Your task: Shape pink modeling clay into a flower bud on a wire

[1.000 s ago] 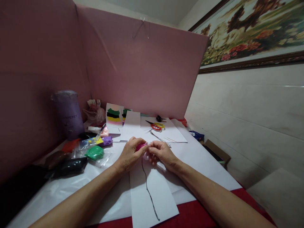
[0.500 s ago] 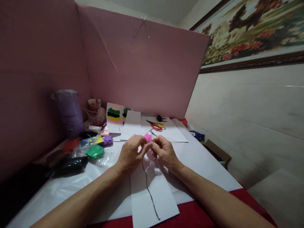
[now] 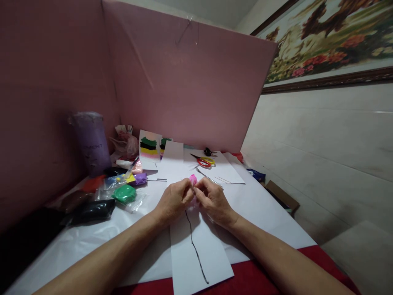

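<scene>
My left hand (image 3: 176, 198) and my right hand (image 3: 213, 200) meet at the middle of the table, fingertips pinched together on a small plastic bag with a bright pink lump (image 3: 193, 179) in it. The pink lump shows just beyond the fingertips, and clear film hangs below them. Under the hands lies a white sheet (image 3: 201, 262) with a wavy black line running down it. The fingers hide the sheet's far end.
Scissors with red and yellow handles (image 3: 204, 162) and tweezers (image 3: 208, 177) lie behind the hands on white paper. To the left are a green clay pack (image 3: 124, 194), a black pack (image 3: 93, 212) and a purple canister (image 3: 92, 145). A painted card (image 3: 149, 146) leans at the back.
My two hands have drawn closer together, with fingertips pinched tighter, and less of the pink lump shows. The camera view has shifted slightly.
</scene>
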The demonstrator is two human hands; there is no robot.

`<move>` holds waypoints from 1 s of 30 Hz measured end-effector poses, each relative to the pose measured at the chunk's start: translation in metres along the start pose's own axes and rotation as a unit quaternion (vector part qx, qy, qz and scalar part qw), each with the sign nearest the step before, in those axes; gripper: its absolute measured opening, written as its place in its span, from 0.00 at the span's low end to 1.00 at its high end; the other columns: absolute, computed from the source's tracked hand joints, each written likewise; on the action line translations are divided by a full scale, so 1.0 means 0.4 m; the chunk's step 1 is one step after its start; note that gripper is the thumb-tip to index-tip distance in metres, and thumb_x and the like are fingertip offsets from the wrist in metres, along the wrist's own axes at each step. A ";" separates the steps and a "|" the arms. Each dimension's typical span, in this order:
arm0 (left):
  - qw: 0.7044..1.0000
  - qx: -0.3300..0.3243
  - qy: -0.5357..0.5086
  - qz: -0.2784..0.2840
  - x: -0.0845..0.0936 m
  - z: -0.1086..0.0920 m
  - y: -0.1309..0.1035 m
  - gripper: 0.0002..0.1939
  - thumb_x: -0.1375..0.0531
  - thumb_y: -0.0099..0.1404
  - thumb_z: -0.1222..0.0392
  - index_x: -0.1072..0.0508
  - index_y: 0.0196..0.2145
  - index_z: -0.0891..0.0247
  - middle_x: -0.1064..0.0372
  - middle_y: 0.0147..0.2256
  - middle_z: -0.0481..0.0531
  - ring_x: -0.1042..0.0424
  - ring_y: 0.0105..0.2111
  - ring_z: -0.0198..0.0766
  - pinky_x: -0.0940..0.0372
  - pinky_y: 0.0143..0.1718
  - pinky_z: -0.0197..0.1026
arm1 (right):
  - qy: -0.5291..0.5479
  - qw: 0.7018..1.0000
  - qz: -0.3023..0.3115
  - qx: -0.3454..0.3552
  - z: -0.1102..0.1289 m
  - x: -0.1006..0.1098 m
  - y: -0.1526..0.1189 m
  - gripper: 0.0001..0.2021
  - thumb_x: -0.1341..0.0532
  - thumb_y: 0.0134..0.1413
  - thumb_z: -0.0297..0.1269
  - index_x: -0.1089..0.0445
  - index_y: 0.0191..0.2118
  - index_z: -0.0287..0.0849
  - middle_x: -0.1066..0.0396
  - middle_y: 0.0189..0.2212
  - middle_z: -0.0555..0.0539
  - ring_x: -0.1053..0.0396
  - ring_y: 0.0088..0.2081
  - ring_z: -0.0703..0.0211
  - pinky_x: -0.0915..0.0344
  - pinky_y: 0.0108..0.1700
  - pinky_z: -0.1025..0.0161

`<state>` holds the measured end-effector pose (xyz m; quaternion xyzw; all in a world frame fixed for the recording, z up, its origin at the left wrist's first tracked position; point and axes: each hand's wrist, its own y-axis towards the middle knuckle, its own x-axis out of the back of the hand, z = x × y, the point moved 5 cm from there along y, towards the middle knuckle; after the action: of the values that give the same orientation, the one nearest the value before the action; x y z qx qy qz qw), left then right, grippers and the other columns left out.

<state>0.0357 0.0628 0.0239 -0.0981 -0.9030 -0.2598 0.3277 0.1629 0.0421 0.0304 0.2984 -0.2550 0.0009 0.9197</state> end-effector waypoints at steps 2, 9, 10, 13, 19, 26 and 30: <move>1.000 -0.015 -0.007 -0.007 0.001 -0.009 0.000 0.08 0.50 0.59 0.63 0.45 0.23 0.59 0.47 0.20 0.41 0.47 0.22 0.33 0.51 0.26 0.37 | -0.020 1.000 -0.011 -0.005 0.005 0.001 -0.002 0.09 0.45 0.58 0.35 0.40 0.27 0.44 0.35 0.21 0.54 0.38 0.23 0.63 0.41 0.28 0.65; 0.997 -0.030 -0.037 -0.053 0.005 -0.028 -0.007 0.09 0.49 0.56 0.64 0.47 0.21 0.58 0.48 0.19 0.41 0.48 0.22 0.32 0.51 0.25 0.36 | -0.024 0.998 -0.049 -0.037 0.000 0.002 -0.009 0.08 0.47 0.60 0.36 0.43 0.29 0.45 0.34 0.23 0.52 0.36 0.23 0.61 0.40 0.28 0.64; 0.997 -0.022 -0.035 -0.059 0.006 -0.029 -0.008 0.09 0.50 0.56 0.64 0.48 0.21 0.58 0.49 0.19 0.41 0.48 0.21 0.32 0.51 0.25 0.36 | -0.023 0.997 -0.062 -0.039 -0.002 0.004 -0.009 0.07 0.47 0.60 0.36 0.43 0.30 0.45 0.35 0.22 0.53 0.36 0.23 0.61 0.40 0.27 0.65; 0.997 0.015 0.000 -0.073 0.009 -0.034 -0.008 0.10 0.50 0.55 0.66 0.50 0.21 0.57 0.50 0.19 0.41 0.49 0.21 0.33 0.53 0.25 0.36 | -0.038 0.994 -0.102 -0.027 -0.003 0.010 -0.006 0.06 0.46 0.57 0.33 0.42 0.29 0.45 0.36 0.22 0.53 0.37 0.22 0.62 0.40 0.26 0.66; 0.985 0.082 0.124 -0.085 0.031 -0.046 -0.009 0.10 0.50 0.59 0.63 0.49 0.23 0.57 0.47 0.20 0.44 0.45 0.22 0.36 0.55 0.27 0.39 | -0.063 0.984 -0.160 0.041 0.016 0.029 -0.007 0.07 0.44 0.49 0.24 0.40 0.28 0.44 0.38 0.20 0.56 0.40 0.21 0.65 0.41 0.26 0.67; 0.982 0.086 0.148 -0.084 0.039 -0.042 -0.016 0.09 0.51 0.61 0.60 0.46 0.23 0.57 0.44 0.20 0.45 0.41 0.23 0.38 0.55 0.27 0.40 | -0.117 0.964 -0.092 0.219 0.046 0.016 -0.019 0.15 0.47 0.57 0.22 0.25 0.41 0.40 0.31 0.29 0.46 0.32 0.30 0.60 0.33 0.34 0.64; 0.988 0.066 0.112 -0.082 0.034 -0.044 -0.015 0.10 0.51 0.62 0.59 0.45 0.23 0.58 0.46 0.19 0.44 0.44 0.22 0.36 0.53 0.27 0.38 | -0.141 0.960 -0.077 0.228 0.041 0.006 -0.025 0.18 0.48 0.60 0.23 0.26 0.49 0.41 0.30 0.32 0.44 0.30 0.33 0.58 0.30 0.35 0.63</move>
<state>0.0327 0.0483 0.0417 0.0283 -0.8806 -0.2353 0.4104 0.1587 0.0244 0.0375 0.5164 -0.3514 -0.0543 0.7790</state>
